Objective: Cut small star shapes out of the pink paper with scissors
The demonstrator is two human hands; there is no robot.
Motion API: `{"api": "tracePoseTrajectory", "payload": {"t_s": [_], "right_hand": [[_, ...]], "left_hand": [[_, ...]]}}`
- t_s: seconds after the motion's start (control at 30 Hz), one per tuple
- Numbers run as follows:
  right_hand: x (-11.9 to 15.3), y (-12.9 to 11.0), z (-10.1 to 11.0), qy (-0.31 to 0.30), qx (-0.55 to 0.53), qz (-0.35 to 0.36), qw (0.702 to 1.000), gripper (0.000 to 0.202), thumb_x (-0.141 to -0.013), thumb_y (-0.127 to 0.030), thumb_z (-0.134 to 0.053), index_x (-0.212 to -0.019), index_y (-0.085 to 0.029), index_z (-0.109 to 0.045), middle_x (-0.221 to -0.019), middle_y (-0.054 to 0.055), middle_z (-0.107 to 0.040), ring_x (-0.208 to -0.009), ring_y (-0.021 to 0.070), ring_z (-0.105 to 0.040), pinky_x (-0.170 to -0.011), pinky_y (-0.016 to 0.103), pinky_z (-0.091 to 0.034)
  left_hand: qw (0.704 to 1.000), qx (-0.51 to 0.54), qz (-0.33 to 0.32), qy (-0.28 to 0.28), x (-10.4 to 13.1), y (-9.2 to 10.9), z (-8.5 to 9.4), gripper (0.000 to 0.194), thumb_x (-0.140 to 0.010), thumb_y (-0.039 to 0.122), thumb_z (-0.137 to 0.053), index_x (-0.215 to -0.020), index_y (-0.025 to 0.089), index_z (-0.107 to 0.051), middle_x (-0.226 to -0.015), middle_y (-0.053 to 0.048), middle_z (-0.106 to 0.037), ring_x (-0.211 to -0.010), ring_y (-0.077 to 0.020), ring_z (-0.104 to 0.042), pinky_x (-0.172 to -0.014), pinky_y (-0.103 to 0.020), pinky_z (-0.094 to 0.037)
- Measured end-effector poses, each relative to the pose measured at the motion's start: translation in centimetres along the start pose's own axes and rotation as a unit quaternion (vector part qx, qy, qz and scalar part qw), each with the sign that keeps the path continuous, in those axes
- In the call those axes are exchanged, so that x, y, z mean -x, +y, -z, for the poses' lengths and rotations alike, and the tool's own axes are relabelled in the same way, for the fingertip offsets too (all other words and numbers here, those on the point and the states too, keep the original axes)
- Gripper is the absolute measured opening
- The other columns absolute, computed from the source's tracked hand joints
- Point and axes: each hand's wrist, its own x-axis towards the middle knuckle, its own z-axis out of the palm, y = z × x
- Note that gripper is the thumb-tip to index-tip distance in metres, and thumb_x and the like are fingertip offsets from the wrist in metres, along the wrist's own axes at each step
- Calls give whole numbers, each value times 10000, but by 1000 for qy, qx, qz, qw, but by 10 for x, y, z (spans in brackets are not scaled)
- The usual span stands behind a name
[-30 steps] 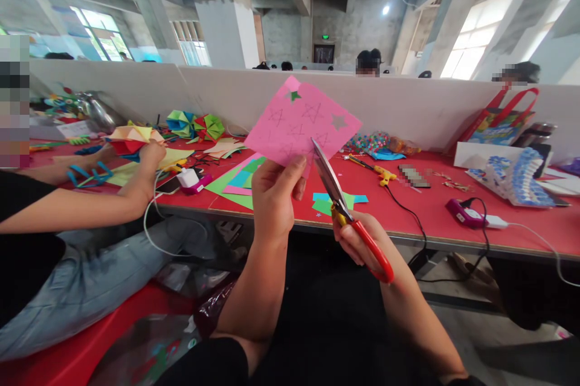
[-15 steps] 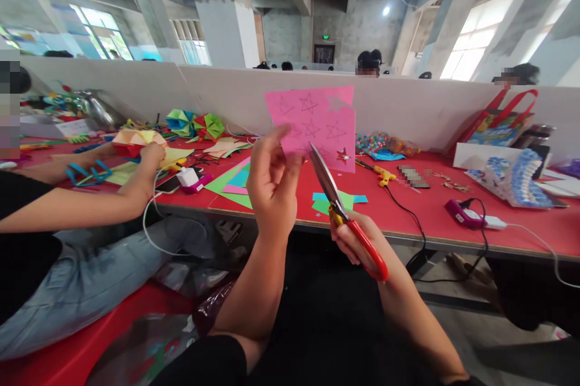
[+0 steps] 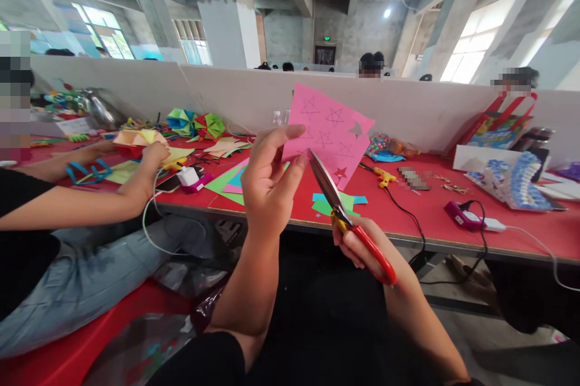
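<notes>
Pinched between the thumb and fingers of my left hand [image 3: 270, 183] is a sheet of pink paper [image 3: 325, 117], tilted and raised above the table. Several stars are drawn on it in dark line, and two star-shaped holes show near its right side and lower edge. My right hand [image 3: 365, 241] grips the red handles of a pair of scissors [image 3: 328, 186]. Their metal blades point up and left, with the tips at the paper's lower left, close to my left thumb. The blades look nearly closed. Whether they touch the paper I cannot tell.
On the red table [image 3: 290, 208] lie green and blue paper scraps [image 3: 338, 202], a yellow glue gun [image 3: 384, 177] and a purple power adapter [image 3: 464, 217] with cables. A co-worker's arm [image 3: 90, 202] reaches over the table at left. A white partition [image 3: 235, 90] runs along the back.
The pink paper has turned clockwise and shifted slightly right in my left hand. My left hand has moved a little left. The scissors have moved slightly down and right.
</notes>
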Motion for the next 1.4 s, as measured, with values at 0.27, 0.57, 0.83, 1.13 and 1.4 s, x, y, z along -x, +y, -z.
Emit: {"api": "tracePoseTrajectory", "payload": {"t_s": [0.27, 0.57, 0.83, 1.13, 1.4], "right_hand": [[4, 0, 4, 13, 14, -1, 1000, 547, -841, -729, -467, -769, -188, -506, -548, -37, -398, -497, 107, -328, -460, 262, -234], [13, -12, -6, 82, 19, -23, 996, 462, -870, -644, -499, -778, -191, -520, -608, -17, -405, -543, 122, -346, -484, 266, -260], [17, -10, -11, 128, 19, -42, 991, 397, -885, -574, -517, -753, -201, -492, -618, -18, -367, -544, 120, -316, -463, 258, -240], [13, -4, -5, 111, 20, -55, 992, 410, -876, -561, -538, -692, -201, -469, -564, -29, -373, -509, 110, -310, -450, 260, -221], [20, -13, -10, 127, 21, -41, 991, 445, -864, -622, -517, -734, -197, -505, -621, -9, -408, -543, 126, -343, -462, 257, -269]], "left_hand": [[1000, 0, -5, 6, -6, -4, -1, 325, -795, 140, -636, -1079, 290, -690, -1083, -38, -637, -1059, -197, -601, -908, -353, -511], [1000, -28, -6, 3, -5, -1, -1, 315, -780, 136, -596, -1059, 248, -692, -1070, -50, -651, -1052, -215, -607, -912, -372, -518], [999, -47, 10, -20, -7, 6, 4, 322, -771, 110, -587, -1042, 236, -706, -1051, -53, -653, -1041, -211, -609, -887, -351, -526], [997, -59, 25, -39, -7, 3, 7, 326, -779, 124, -606, -1065, 245, -704, -1064, -52, -667, -1033, -204, -620, -859, -336, -541], [997, -42, 31, -53, -8, 8, 9, 322, -769, 122, -609, -1051, 238, -713, -1042, -54, -673, -992, -199, -635, -806, -318, -550]]}}
